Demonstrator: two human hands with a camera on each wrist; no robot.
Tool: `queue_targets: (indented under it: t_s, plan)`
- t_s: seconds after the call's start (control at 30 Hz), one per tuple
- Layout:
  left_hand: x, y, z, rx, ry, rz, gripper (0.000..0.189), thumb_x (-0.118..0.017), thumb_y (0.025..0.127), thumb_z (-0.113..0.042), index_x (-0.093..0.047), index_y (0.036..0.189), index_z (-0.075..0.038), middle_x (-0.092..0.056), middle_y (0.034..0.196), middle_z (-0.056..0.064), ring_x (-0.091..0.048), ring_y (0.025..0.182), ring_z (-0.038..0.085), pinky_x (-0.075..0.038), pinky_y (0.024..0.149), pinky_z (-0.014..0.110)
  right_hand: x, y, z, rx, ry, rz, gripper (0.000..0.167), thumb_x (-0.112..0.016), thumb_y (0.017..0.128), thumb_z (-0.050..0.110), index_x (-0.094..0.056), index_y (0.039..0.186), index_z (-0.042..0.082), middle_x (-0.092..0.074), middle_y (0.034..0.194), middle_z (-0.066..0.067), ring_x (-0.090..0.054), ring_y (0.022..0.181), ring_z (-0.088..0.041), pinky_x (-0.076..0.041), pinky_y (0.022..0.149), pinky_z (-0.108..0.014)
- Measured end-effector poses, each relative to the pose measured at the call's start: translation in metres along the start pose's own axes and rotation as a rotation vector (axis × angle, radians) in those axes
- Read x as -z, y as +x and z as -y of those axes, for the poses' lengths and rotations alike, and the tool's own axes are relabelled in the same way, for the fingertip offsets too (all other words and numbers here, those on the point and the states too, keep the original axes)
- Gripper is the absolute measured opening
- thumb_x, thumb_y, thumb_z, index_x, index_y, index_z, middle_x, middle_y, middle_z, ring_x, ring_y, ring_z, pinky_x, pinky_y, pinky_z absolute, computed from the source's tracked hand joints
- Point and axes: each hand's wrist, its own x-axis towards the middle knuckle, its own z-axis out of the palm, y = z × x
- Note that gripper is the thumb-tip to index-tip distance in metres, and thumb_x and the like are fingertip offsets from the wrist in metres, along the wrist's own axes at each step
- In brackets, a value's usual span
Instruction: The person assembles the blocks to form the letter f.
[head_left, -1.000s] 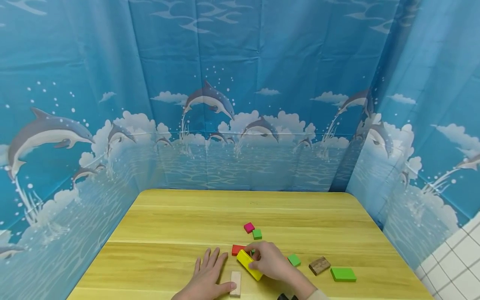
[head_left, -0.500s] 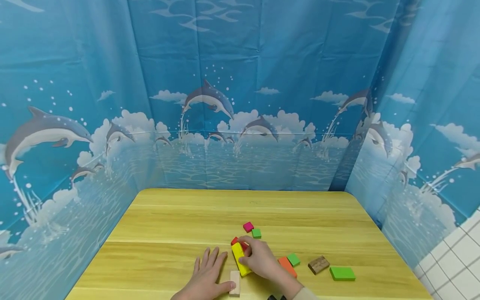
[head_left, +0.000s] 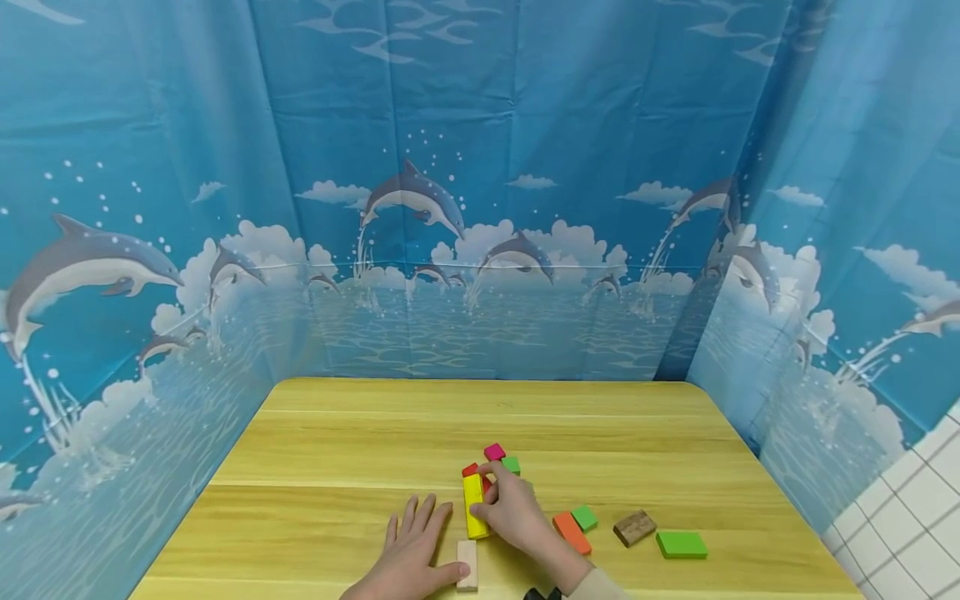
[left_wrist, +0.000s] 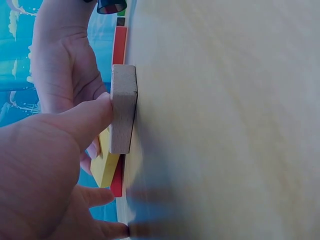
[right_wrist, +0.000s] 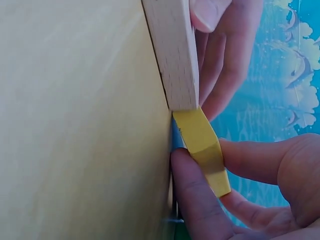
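My left hand (head_left: pixel 411 552) lies on the table with its fingers spread straight, its thumb touching the side of a pale wooden block (head_left: pixel 467 567). Just beyond that block, my right hand (head_left: pixel 516 510) pinches a yellow block (head_left: pixel 475 508) between thumb and fingers. Seen from the right wrist, the yellow block (right_wrist: pixel 200 135) is tilted, its near end close to the pale block (right_wrist: pixel 175 60); whether they touch I cannot tell. A red block (head_left: pixel 470 470) lies at the yellow block's far end, partly hidden by it and by the right fingers.
Magenta (head_left: pixel 494 451) and green (head_left: pixel 512 465) blocks lie beyond my right hand. To its right are an orange block (head_left: pixel 572 533), a small green block (head_left: pixel 584 517), a brown block (head_left: pixel 634 528) and a larger green block (head_left: pixel 681 545). A dolphin-print curtain (head_left: pixel 480 317) surrounds the table's back and sides.
My right hand has moved the yellow block away from me and left, turning it nearly in line with the pale block. The red block has shifted farther away and turned. My left hand stays put.
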Motion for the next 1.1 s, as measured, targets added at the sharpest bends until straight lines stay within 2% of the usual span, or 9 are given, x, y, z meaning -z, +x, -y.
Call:
queue_targets:
  t_s: [0.3, 0.67, 1.1]
  plan:
    - [0.0, -0.002, -0.003, -0.014, -0.004, -0.009, 0.093, -0.062, 0.091, -0.062, -0.031, 0.155, -0.002, -0.017, 0.16, 0.031, -0.002, 0.146, 0.056, 0.001, 0.102, 0.081, -0.008, 0.0, 0.004, -0.012, 0.025, 0.002, 0.054, -0.08, 0.086, 0.004, -0.054, 0.133, 0.0, -0.059, 0.074, -0.004, -0.052, 0.053, -0.012, -0.044, 0.045, -0.023]
    - [0.0, -0.003, -0.001, -0.012, 0.0, -0.013, 0.094, -0.062, 0.091, -0.063, -0.031, 0.156, -0.002, -0.018, 0.16, 0.031, -0.003, 0.146, 0.056, 0.001, 0.103, 0.081, -0.013, -0.003, 0.002, -0.016, 0.049, 0.019, 0.055, -0.079, 0.087, 0.005, -0.052, 0.135, -0.003, -0.058, 0.076, -0.007, -0.055, 0.049, -0.015, -0.05, 0.044, -0.027]
    - [-0.002, -0.001, 0.001, -0.015, -0.014, -0.008, 0.092, -0.061, 0.091, -0.063, -0.031, 0.157, -0.006, -0.016, 0.161, 0.029, -0.001, 0.147, 0.055, 0.002, 0.103, 0.08, -0.014, 0.001, -0.002, -0.028, 0.017, 0.061, 0.054, -0.081, 0.087, 0.013, -0.055, 0.134, 0.006, -0.06, 0.074, -0.003, -0.056, 0.048, -0.015, -0.047, 0.044, -0.027]
